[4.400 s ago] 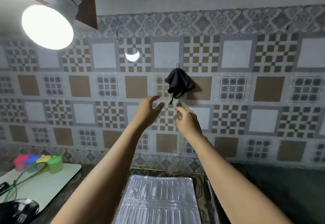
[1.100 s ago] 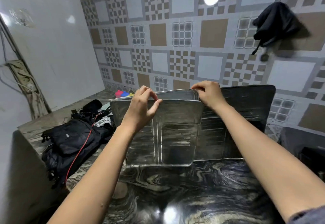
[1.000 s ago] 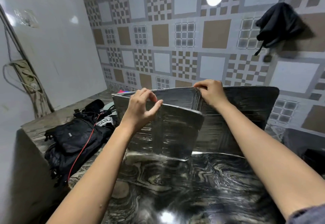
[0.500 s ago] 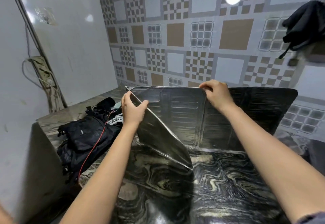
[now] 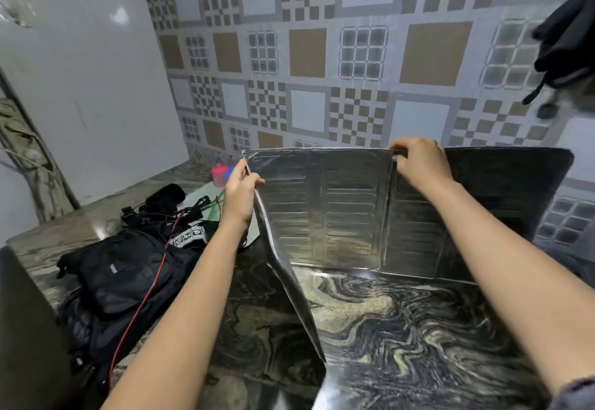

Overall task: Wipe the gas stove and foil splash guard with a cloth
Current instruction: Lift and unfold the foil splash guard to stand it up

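Holds the foil splash guard [image 5: 325, 210] upright on its bottom edge on the dark swirled counter [image 5: 402, 329], just in front of the patterned tiled wall [image 5: 306, 55]. Pinches the top corner at the left fold with the left hand [image 5: 240, 190], thumb on the near face and fingers curled round behind the rim. Grips the top edge at the right fold with the right hand [image 5: 418, 165], fingers hooked over the rim and closed on it. Three joined panels, with the long axis running left to right along the wall: shiny ribbed middle panel facing the camera, left panel angled forward toward the camera and seen almost edge-on, right panel turned slightly inward and deep in shadow. Up at the right, hanging on the wall and well apart from both hands: a black cloth [image 5: 570, 39], partly cut off by the frame edge. On the counter left of the guard, near the left forearm: a black backpack [image 5: 122, 274] with a red cable [image 5: 145, 297] trailing across it. Just behind the left hand: a few coloured cups [image 5: 220, 173], mostly hidden.
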A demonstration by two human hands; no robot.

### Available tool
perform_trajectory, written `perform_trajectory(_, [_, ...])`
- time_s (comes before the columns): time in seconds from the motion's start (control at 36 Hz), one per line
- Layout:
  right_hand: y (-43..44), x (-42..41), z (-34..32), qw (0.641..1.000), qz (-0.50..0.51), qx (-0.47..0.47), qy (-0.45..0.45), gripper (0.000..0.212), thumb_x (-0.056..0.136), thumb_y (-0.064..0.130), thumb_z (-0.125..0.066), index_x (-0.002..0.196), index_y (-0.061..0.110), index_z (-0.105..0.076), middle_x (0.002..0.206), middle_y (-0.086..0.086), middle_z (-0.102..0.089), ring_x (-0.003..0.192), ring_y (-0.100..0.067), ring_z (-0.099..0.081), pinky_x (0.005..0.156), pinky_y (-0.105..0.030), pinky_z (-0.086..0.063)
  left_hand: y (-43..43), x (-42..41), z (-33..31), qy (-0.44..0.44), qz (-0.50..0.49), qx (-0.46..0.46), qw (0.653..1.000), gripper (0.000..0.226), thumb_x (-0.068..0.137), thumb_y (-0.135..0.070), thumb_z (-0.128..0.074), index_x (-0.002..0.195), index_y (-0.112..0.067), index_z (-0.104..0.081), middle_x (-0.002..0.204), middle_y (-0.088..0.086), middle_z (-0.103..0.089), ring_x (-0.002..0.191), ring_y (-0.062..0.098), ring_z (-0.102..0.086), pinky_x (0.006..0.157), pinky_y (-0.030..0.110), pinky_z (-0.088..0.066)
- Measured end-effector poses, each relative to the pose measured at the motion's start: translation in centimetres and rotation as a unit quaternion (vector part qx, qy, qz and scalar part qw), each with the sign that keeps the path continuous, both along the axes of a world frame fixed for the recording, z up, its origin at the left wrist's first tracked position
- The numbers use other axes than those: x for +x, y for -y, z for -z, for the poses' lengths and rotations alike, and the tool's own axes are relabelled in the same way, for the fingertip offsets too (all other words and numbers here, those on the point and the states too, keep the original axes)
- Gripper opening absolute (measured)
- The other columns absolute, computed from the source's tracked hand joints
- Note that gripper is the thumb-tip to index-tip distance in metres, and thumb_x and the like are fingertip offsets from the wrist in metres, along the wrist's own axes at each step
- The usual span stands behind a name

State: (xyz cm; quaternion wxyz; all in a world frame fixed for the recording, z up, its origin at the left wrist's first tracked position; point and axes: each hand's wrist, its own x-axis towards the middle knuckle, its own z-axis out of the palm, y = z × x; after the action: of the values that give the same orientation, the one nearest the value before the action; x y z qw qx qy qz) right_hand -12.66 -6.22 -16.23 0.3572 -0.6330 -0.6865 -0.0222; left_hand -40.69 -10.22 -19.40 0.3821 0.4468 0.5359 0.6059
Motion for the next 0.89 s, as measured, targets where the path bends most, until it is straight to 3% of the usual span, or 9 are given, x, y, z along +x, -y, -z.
perform_trajectory(0.08, [-0.7,0.8,-0.6,1.0,0.007,0.012,0.007,0.022,0.089,0.007,-0.053,0.103,0.012,-0.069,0.108,-0.011,-0.069,0.103,-0.034,-0.057,0.093,-0.041,-0.045,-1.4,0.5,-0.3,0.011,0.018,0.012,1.0,0.062,0.08,-0.002,-0.048,0.14,-0.004,-0.038,0.147,0.008,-0.039,0.137,0.022,-0.035,0.11,0.031,-0.034])
perform_trajectory(0.25, [-0.2,4.2,-1.1,0.998,0.047,0.033,-0.02,0.025,0.089,0.004,-0.051,0.104,0.01,-0.069,0.111,-0.013,-0.068,0.106,-0.036,-0.056,0.096,-0.04,-0.043,-2.9,2.6,-0.3,0.01,0.053,0.009,0.998,0.077,0.06,-0.016,-0.053,0.135,0.0,-0.045,0.143,0.017,-0.044,0.132,0.029,-0.042,0.107,0.035,-0.037])
perform_trajectory(0.42, [1.7,9.0,-1.0,0.992,0.109,0.044,-0.036,0.026,0.089,0.004,-0.051,0.107,0.01,-0.069,0.114,-0.013,-0.068,0.111,-0.035,-0.054,0.099,-0.037,-0.035,-2.1,8.6,-1.7,0.034,0.085,0.022,0.996,0.052,0.083,0.007,-0.039,0.135,0.004,-0.043,0.138,0.008,-0.049,0.124,0.022,-0.048,0.089,0.018,-0.047])
perform_trajectory(0.47, [2.4,10.8,-0.9,0.99,0.127,0.049,-0.036,0.024,0.088,0.003,-0.052,0.101,0.009,-0.071,0.109,-0.013,-0.07,0.108,-0.036,-0.056,0.097,-0.037,-0.036,-2.0,10.8,-2.0,0.062,0.096,0.022,0.993,0.05,0.086,0.011,-0.036,0.133,-0.003,-0.046,0.127,-0.002,-0.053,0.11,0.008,-0.055,0.068,0.004,-0.048])
perform_trajectory(0.53, [2.8,12.8,-0.8,0.988,0.144,0.055,-0.033,0.023,0.088,0.004,-0.053,0.1,0.011,-0.072,0.108,-0.012,-0.07,0.107,-0.035,-0.057,0.096,-0.037,-0.038,-1.5,13.1,-2.4,0.065,0.108,0.029,0.992,0.048,0.087,0.012,-0.034,0.126,-0.012,-0.047,0.108,-0.008,-0.058,0.079,-0.011,-0.062,0.055,0.001,-0.043])
perform_trajectory(0.58, [3.1,14.8,-0.7,0.985,0.157,0.063,-0.037,0.023,0.087,0.005,-0.055,0.1,0.012,-0.072,0.109,-0.01,-0.071,0.107,-0.033,-0.058,0.097,-0.037,-0.041,-1.4,14.9,-2.4,0.072,0.117,0.023,0.99,0.05,0.087,0.013,-0.034,0.129,-0.012,-0.046,0.101,-0.01,-0.055,0.059,-0.013,-0.058,0.049,0.0,-0.04])
perform_trajectory(0.69, [4.4,18.2,-0.6,0.979,0.187,0.071,-0.032,0.023,0.086,0.004,-0.056,0.101,0.01,-0.072,0.107,-0.013,-0.071,0.103,-0.035,-0.059,0.095,-0.037,-0.042,-1.1,18.2,-2.7,0.058,0.149,0.003,0.987,0.049,0.084,0.007,-0.038,0.129,-0.007,-0.052,0.124,0.004,-0.059,0.097,0.005,-0.058,0.055,0.002,-0.045])
perform_trajectory(0.81, [6.2,21.8,-0.4,0.973,0.215,0.076,-0.024,0.022,0.085,0.001,-0.055,0.098,0.007,-0.072,0.103,-0.015,-0.071,0.098,-0.037,-0.06,0.09,-0.036,-0.043,-0.8,22.4,-2.9,0.059,0.183,-0.006,0.981,0.04,0.082,0.011,-0.034,0.098,-0.015,-0.06,0.086,-0.006,-0.064,0.066,-0.005,-0.062,0.054,0.006,-0.047])
perform_trajectory(0.89, [7.7,24.7,-0.2,0.964,0.253,0.07,-0.033,0.023,0.088,0.003,-0.054,0.103,0.007,-0.071,0.106,-0.015,-0.07,0.101,-0.036,-0.06,0.089,-0.035,-0.044,-0.3,26.0,-3.4,0.079,0.19,-0.013,0.978,0.042,0.082,0.013,-0.034,0.094,-0.02,-0.057,0.073,-0.017,-0.062,0.06,-0.006,-0.059,0.052,0.005,-0.044])
